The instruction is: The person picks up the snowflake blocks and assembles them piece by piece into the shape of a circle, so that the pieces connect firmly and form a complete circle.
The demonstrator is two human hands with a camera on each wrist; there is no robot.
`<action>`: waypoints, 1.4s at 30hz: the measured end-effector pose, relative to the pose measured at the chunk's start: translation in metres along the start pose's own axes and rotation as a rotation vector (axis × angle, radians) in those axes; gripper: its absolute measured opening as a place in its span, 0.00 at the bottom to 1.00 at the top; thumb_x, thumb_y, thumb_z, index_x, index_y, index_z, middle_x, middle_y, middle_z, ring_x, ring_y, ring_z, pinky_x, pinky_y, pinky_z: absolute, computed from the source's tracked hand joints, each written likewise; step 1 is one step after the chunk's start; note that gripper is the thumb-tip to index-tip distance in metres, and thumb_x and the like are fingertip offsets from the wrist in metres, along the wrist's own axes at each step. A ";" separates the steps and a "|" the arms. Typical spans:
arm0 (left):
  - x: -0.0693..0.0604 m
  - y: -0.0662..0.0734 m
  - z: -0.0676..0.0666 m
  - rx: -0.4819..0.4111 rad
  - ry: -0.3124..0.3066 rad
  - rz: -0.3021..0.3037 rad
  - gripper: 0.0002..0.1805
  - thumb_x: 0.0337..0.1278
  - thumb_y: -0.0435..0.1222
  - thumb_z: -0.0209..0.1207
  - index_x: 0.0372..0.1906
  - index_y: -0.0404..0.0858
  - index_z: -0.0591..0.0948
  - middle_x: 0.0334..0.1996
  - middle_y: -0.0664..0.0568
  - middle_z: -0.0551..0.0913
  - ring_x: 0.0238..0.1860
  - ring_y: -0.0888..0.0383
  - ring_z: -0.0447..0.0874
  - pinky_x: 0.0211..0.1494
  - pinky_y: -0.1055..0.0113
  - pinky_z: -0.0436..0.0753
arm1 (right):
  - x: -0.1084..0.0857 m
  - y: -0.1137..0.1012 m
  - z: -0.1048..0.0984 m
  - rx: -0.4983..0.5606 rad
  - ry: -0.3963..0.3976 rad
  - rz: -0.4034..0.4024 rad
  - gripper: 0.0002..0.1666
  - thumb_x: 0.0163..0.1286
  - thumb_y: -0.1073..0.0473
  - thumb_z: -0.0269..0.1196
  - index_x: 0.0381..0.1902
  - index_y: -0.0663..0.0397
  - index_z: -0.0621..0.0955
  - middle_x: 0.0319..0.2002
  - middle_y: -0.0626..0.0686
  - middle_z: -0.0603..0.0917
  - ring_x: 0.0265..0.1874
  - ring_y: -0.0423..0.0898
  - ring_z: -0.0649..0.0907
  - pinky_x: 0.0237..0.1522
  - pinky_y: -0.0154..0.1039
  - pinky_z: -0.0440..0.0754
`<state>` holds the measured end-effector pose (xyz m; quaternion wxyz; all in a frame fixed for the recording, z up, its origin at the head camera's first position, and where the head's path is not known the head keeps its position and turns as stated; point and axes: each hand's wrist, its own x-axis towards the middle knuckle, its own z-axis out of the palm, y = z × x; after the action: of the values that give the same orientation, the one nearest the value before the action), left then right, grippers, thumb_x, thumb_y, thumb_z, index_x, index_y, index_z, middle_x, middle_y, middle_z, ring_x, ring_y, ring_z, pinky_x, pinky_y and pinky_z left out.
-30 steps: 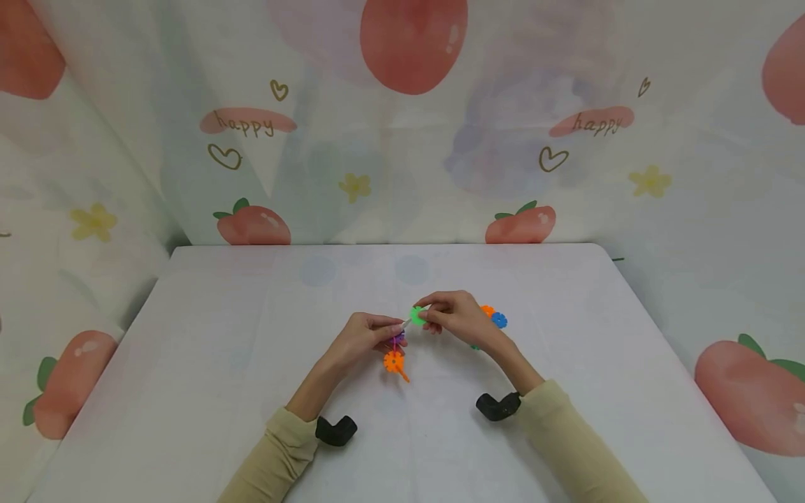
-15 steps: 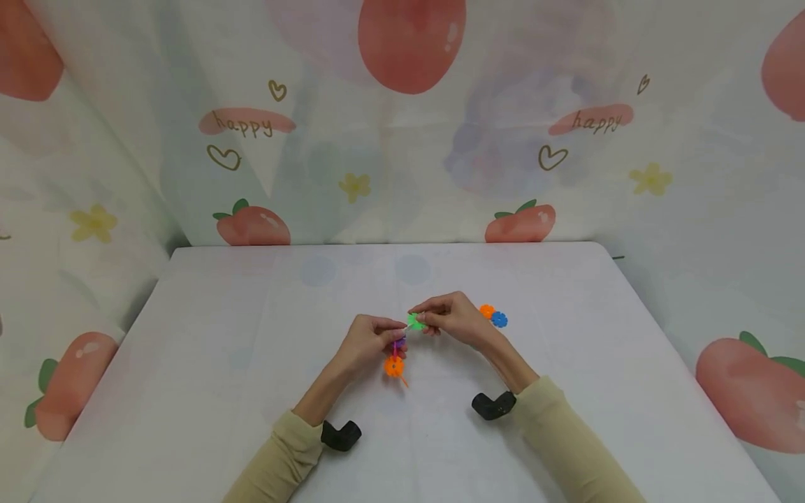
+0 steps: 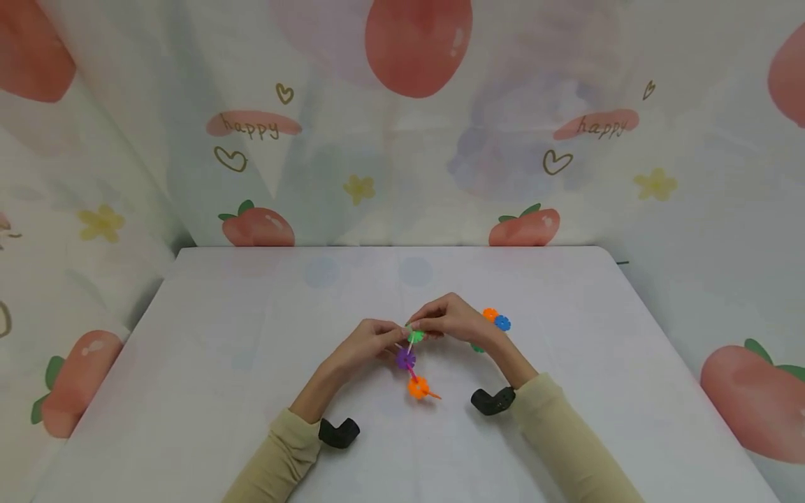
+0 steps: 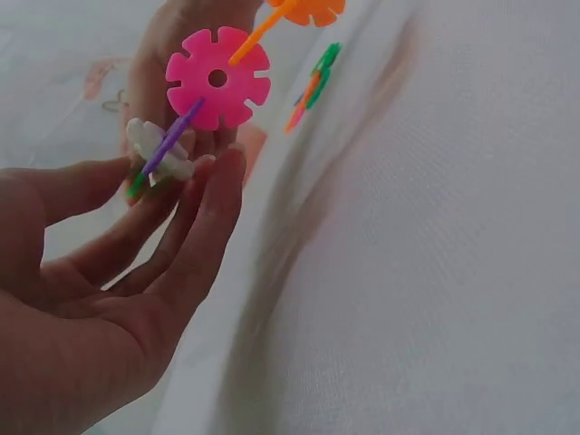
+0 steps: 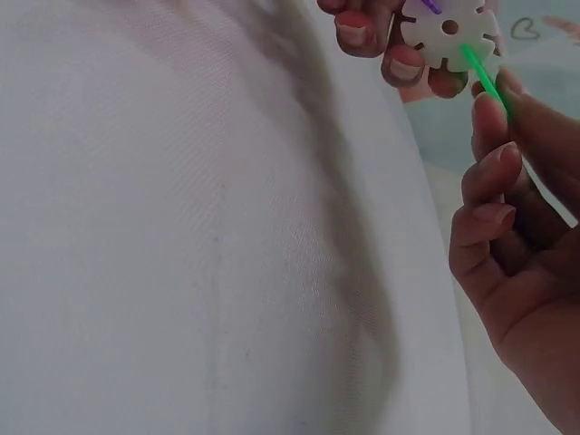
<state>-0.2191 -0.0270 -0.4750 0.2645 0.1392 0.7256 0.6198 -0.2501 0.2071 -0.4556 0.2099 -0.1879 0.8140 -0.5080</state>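
A chain of notched discs hangs between the two hands. My left hand (image 3: 365,346) pinches the white disc (image 4: 172,163) with thumb and fingertips. My right hand (image 3: 455,320) holds the green disc (image 3: 416,336), which is seen edge-on in the right wrist view and slotted into the white disc (image 5: 444,41). Below the fingers, a purple disc (image 3: 405,359) and an orange disc (image 3: 418,388) hang in the head view. The left wrist view shows a pink disc (image 4: 245,95) joined to the purple one. How deep the green disc sits is hard to tell.
On the table (image 3: 251,405), past my right wrist, lie an orange disc (image 3: 490,314) and a blue disc (image 3: 502,323) that touch. A green piece (image 3: 478,348) shows partly beside that wrist. Patterned cloth surrounds the table.
The green disc has come down with my right hand, closer to the left fingers. The purple and orange discs now hang lower and farther right, out from behind the left fingertips.
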 end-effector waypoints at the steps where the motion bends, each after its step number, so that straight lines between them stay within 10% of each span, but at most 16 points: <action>1: 0.000 -0.001 0.001 -0.006 -0.001 -0.001 0.19 0.73 0.43 0.59 0.46 0.29 0.87 0.40 0.47 0.89 0.37 0.57 0.88 0.46 0.64 0.87 | 0.000 -0.001 0.000 -0.003 -0.016 0.000 0.11 0.73 0.56 0.67 0.45 0.56 0.91 0.29 0.62 0.85 0.24 0.44 0.76 0.30 0.38 0.78; 22: -0.003 0.000 -0.007 -0.115 0.125 -0.081 0.14 0.69 0.36 0.61 0.46 0.27 0.87 0.38 0.47 0.88 0.38 0.58 0.85 0.43 0.68 0.87 | -0.034 0.024 -0.034 -0.180 0.119 0.080 0.15 0.73 0.51 0.67 0.48 0.55 0.89 0.34 0.56 0.89 0.31 0.53 0.82 0.33 0.39 0.83; 42: -0.004 0.003 -0.012 -0.140 0.118 -0.095 0.15 0.70 0.37 0.62 0.48 0.26 0.86 0.39 0.48 0.89 0.37 0.58 0.86 0.45 0.68 0.88 | -0.075 0.054 -0.066 -0.450 0.185 0.198 0.15 0.64 0.57 0.74 0.45 0.58 0.86 0.38 0.51 0.83 0.37 0.47 0.78 0.39 0.35 0.81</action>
<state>-0.2227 -0.0384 -0.4702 0.2595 0.0493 0.7006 0.6628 -0.2270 0.3171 -0.4670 0.1361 -0.1023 0.9367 -0.3060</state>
